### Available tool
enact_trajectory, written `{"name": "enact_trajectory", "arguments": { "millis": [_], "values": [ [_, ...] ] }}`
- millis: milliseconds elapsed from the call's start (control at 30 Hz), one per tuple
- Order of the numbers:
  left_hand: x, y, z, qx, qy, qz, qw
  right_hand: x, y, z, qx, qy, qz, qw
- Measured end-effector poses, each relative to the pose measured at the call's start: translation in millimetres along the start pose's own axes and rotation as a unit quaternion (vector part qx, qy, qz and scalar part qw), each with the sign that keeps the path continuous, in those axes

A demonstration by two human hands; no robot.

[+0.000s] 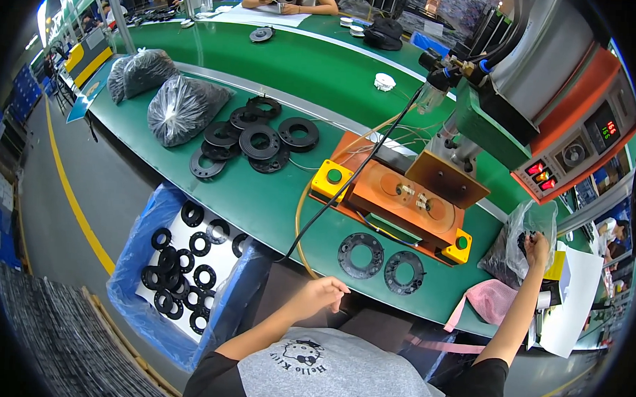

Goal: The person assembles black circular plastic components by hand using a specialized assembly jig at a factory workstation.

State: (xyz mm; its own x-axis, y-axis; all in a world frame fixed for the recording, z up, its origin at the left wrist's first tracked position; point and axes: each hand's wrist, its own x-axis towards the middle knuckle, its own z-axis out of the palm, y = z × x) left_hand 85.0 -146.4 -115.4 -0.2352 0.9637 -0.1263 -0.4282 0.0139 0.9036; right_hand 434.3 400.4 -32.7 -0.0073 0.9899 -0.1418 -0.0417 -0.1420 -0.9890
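My left hand (321, 296) hovers at the table's near edge with its fingers curled together; whether anything small is inside them is hidden. At the far right my right hand (537, 249) reaches into the mouth of a clear plastic bag (507, 251). Its fingers are closed on small dark parts whose exact kind I cannot make out. Two flat black rings (359, 278) (403, 296) lie side by side on the green table between my hands. Behind them stands an orange press fixture (396, 198) with small pale pieces on its top.
Yellow boxes with green buttons (334, 176) (461, 242) flank the fixture. Above hangs the press's brown plate (443, 179). Several black discs (260, 142) and filled bags (187, 111) lie left. A blue-lined bin (133, 297) holds black rings. A pink cloth (494, 300) lies right.
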Motion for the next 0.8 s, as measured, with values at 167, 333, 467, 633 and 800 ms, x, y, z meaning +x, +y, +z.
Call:
{"name": "enact_trajectory", "arguments": {
  "millis": [167, 333, 467, 633, 800],
  "values": [
    [3, 4, 1, -0.004, 0.001, -0.008, 1.000, 0, -4, -2, -0.048, 0.020, -0.029, 0.998],
    [-3, 0, 2, 0.002, 0.004, -0.001, 1.000, -17, -9, 23, -0.083, 0.049, -0.004, 0.995],
    [-1, -4, -2, -0.005, -0.002, 0.010, 1.000, 8, -3, 1, -0.103, 0.055, -0.022, 0.993],
    [-3, -1, 1, -0.014, 0.002, -0.001, 1.000, -2, -5, 8, -0.036, 0.007, -0.052, 0.998],
    [-2, 1, 1, -0.016, -0.011, 0.003, 1.000, -55, -24, 16, 0.023, -0.041, -0.050, 0.998]
  ]
}}
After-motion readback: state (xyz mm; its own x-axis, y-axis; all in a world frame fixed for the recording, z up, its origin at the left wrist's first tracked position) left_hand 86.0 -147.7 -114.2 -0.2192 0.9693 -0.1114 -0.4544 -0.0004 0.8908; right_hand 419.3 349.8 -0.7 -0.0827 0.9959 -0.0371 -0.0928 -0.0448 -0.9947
